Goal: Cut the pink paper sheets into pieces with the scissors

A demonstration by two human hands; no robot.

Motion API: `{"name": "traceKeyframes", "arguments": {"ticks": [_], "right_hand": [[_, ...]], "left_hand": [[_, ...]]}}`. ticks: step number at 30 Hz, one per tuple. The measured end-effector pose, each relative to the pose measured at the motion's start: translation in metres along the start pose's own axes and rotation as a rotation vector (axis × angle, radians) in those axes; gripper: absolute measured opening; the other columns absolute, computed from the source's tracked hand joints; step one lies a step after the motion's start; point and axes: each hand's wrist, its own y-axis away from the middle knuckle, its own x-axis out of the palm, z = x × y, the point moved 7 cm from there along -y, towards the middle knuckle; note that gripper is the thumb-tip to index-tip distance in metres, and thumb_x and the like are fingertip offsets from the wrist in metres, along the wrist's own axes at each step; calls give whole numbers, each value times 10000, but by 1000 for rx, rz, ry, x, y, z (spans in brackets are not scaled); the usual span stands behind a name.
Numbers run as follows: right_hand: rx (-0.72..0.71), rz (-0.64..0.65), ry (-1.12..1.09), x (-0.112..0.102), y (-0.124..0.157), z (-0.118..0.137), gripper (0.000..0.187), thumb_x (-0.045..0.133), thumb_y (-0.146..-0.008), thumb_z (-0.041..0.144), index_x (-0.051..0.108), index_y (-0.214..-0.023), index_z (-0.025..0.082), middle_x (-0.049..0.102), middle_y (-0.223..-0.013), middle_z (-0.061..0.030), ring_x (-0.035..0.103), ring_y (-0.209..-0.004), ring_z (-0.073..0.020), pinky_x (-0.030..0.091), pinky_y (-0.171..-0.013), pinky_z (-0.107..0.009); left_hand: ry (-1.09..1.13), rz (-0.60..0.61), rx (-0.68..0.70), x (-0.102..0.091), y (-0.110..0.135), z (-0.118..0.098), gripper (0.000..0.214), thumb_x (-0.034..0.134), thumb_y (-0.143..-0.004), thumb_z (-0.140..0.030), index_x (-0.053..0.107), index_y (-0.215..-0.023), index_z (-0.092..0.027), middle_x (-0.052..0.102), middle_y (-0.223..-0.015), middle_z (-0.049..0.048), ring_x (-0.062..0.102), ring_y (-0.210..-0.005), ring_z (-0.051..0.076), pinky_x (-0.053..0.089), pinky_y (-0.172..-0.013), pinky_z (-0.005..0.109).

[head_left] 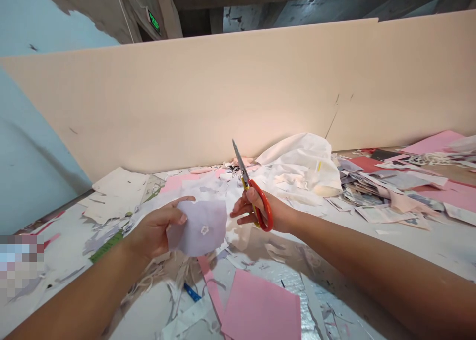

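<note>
Between thumb and fingers, my left hand [158,228] pinches a small pale lilac piece of cloth or thin sheet [213,221] by its left edge. A little white flower shape [205,230] sits on it. My right hand [267,206] holds scissors [265,206] with red and yellow handles, the blades pointing up and away from me. The blades look nearly closed and stand apart from the lilac piece, to its right. Some of the right fingers are stretched out toward the lilac piece. Below both hands lies a pink sheet [264,305].
Scraps and strips cover the white table [148,305]. A crumpled white bag [305,161] lies behind my right hand, and stacked cut pieces [364,189] are at the right. Cream sheets [119,191] lie at the left. A beige panel [208,97] stands along the back.
</note>
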Motion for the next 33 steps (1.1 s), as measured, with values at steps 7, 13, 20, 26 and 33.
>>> {"name": "traceKeyframes", "arguments": {"ticks": [7, 13, 20, 26, 33], "right_hand": [[9, -71, 169, 17, 7, -2, 370, 746, -519, 241, 413, -664, 170, 483, -617, 43, 506, -547, -103, 466, -525, -271], [-42, -271, 182, -7, 4, -2, 344, 704, -509, 181, 399, -666, 181, 497, -648, 35, 485, -539, -98, 411, -466, -229], [17, -296, 142, -7, 5, -11, 264, 647, -530, 136, 402, -621, 175, 486, -562, 46, 447, -470, -76, 327, -412, -195], [79, -118, 142, 6, 7, -6, 280, 679, -558, 224, 411, -620, 172, 485, -613, 33, 483, -564, -98, 392, -510, -223], [4, 57, 229, 34, 15, 8, 415, 759, -466, 207, 383, -640, 183, 452, -603, 72, 434, -555, -73, 355, -539, -214]], "left_hand": [[-133, 301, -106, 28, 0, 18, 192, 664, -595, -156, 501, -695, -174, 534, -626, -30, 500, -539, 85, 363, -451, 168], [-81, 197, -121, 18, -10, 20, 213, 612, -695, -229, 539, -889, -177, 557, -785, 21, 545, -654, 121, 442, -540, 227], [-30, 81, -35, 17, -12, 27, 184, 618, -691, -254, 564, -854, -188, 546, -749, 4, 528, -640, 111, 457, -575, 243], [-219, 144, 68, 28, -2, 13, 100, 611, -689, -276, 578, -736, -195, 541, -675, -25, 499, -583, 92, 399, -533, 208], [-462, 264, 82, 45, 8, -1, 248, 691, -602, -263, 564, -814, -234, 473, -582, -62, 444, -516, 74, 317, -460, 176]]}}
